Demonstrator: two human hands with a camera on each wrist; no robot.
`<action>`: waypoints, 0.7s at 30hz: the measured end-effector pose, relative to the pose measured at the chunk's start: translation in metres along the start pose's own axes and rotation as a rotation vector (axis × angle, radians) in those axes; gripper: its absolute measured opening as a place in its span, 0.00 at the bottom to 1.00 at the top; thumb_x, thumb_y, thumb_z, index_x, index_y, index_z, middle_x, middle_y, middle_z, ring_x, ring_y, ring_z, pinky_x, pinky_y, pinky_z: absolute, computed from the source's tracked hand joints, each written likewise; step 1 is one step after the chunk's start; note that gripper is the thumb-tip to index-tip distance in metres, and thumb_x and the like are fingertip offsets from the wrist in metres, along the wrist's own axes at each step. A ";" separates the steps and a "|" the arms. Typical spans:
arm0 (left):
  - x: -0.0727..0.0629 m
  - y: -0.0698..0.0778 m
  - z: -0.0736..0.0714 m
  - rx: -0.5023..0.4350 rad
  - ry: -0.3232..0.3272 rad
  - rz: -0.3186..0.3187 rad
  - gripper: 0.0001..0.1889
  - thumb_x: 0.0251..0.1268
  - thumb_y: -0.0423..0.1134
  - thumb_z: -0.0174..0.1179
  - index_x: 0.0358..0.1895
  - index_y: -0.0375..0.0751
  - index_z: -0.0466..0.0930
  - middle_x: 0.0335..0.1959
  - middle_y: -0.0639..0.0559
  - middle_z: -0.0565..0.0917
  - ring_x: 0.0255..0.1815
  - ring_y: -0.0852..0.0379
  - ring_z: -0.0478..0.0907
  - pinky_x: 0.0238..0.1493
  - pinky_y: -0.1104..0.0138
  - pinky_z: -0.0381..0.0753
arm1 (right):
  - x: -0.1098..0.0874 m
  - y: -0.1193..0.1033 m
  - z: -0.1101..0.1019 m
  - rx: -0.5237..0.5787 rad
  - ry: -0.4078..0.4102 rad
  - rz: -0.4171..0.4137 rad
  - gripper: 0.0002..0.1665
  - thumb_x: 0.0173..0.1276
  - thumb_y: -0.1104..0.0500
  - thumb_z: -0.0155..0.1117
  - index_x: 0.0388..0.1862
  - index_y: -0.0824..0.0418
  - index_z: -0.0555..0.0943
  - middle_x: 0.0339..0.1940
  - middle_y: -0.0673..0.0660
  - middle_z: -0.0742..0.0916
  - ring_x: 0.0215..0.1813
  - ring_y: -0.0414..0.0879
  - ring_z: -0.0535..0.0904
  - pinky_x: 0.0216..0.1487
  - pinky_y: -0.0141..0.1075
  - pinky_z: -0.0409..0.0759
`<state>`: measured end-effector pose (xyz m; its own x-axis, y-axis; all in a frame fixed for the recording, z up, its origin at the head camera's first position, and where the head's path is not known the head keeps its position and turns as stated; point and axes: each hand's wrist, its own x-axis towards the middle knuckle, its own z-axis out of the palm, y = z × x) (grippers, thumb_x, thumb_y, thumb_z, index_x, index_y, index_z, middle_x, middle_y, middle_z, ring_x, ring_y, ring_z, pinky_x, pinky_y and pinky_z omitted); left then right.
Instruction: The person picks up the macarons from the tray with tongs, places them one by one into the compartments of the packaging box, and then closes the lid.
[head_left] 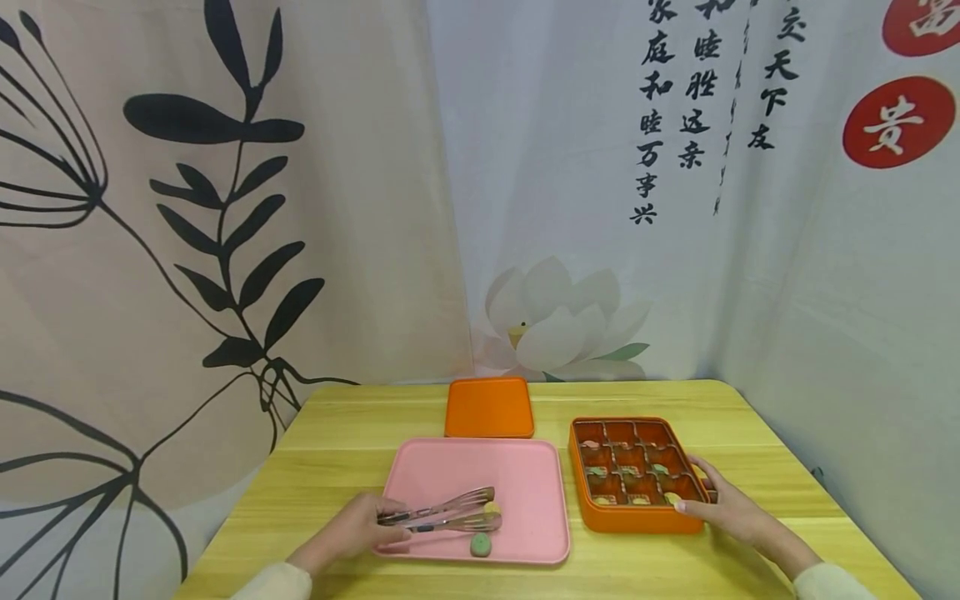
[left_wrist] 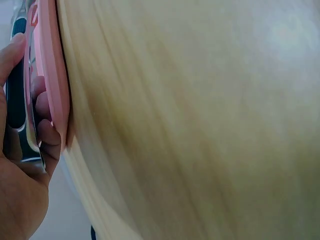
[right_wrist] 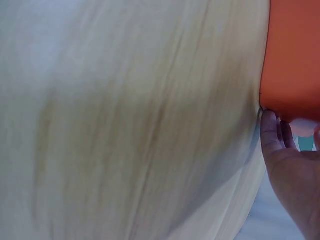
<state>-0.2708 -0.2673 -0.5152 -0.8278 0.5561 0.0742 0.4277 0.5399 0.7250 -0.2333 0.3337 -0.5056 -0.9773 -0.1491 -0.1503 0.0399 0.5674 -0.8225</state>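
In the head view my left hand [head_left: 367, 527] holds metal tongs [head_left: 463, 523] with dark grips, their arms spread, low over the pink tray [head_left: 525, 492]. A small yellow round piece [head_left: 491, 507] shows between the tong tips, and a green round piece [head_left: 481, 545] lies on the tray just nearer. The left wrist view shows thumb and fingers around the tongs [left_wrist: 16, 95] beside the tray's rim [left_wrist: 55, 70]. My right hand [head_left: 731, 507] grips the near right corner of an orange box [head_left: 637, 522], thumb over its rim and fingers along its side.
Several compartments in the orange box contain small pink, green and yellow pieces. Behind the pink tray lies a flat orange lid [head_left: 489, 408]. Everything stands on a wood-grain table [head_left: 337, 442], with a printed curtain [head_left: 375, 208] hanging behind its far edge.
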 end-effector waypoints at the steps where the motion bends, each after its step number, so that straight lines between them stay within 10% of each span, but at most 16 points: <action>1: 0.000 0.000 0.001 -0.010 -0.001 -0.008 0.14 0.59 0.46 0.70 0.46 0.45 0.88 0.24 0.62 0.81 0.21 0.69 0.69 0.23 0.72 0.72 | 0.000 0.000 0.000 -0.002 0.000 0.000 0.55 0.70 0.49 0.65 0.80 0.64 0.40 0.65 0.80 0.66 0.63 0.72 0.68 0.55 0.63 0.71; 11: -0.001 -0.004 0.005 -0.129 0.012 -0.077 0.10 0.62 0.42 0.69 0.44 0.44 0.89 0.24 0.54 0.83 0.21 0.64 0.77 0.22 0.70 0.79 | 0.000 -0.001 0.000 0.006 -0.007 0.005 0.55 0.70 0.49 0.65 0.80 0.62 0.40 0.66 0.80 0.64 0.65 0.74 0.63 0.55 0.62 0.71; 21: -0.002 0.000 0.004 -0.107 0.045 -0.097 0.09 0.63 0.44 0.68 0.43 0.49 0.90 0.17 0.54 0.77 0.15 0.68 0.66 0.16 0.75 0.64 | -0.001 -0.004 0.000 -0.008 -0.008 0.019 0.56 0.70 0.48 0.64 0.80 0.63 0.39 0.68 0.83 0.60 0.67 0.78 0.57 0.55 0.64 0.70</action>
<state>-0.2674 -0.2655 -0.5182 -0.8797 0.4747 0.0294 0.3059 0.5174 0.7992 -0.2327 0.3321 -0.5023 -0.9747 -0.1446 -0.1703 0.0569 0.5766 -0.8150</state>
